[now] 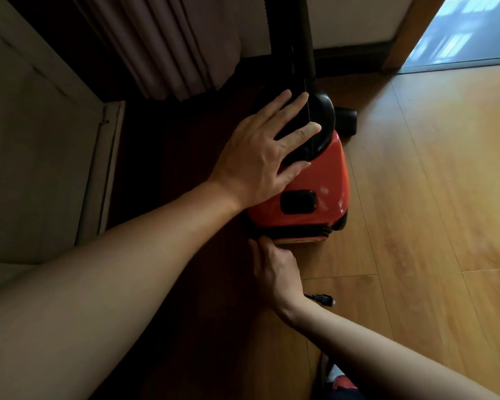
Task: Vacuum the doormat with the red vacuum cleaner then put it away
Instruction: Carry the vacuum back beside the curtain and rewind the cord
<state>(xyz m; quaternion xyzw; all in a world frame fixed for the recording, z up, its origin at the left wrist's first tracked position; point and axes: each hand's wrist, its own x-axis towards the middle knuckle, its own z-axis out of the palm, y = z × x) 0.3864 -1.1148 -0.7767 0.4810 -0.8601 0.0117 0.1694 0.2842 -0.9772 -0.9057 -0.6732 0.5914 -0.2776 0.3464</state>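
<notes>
So the red vacuum cleaner is parked on the wood floor beside the curtain. Left hand lies flat on top, fingers spread. Right hand is at its rear lower edge; can't tell if those fingers pinch anything. Shell looks hard, slick, fairly hefty, so I'd grab the black top piece instead.

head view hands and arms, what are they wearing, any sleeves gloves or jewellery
Nothing is worn that shows. The left forearm and right forearm are bare right to the frame edge, with no sleeve in view. The left hand and right hand have no gloves, and no ring, watch, bracelet or marking is visible on either.
</notes>
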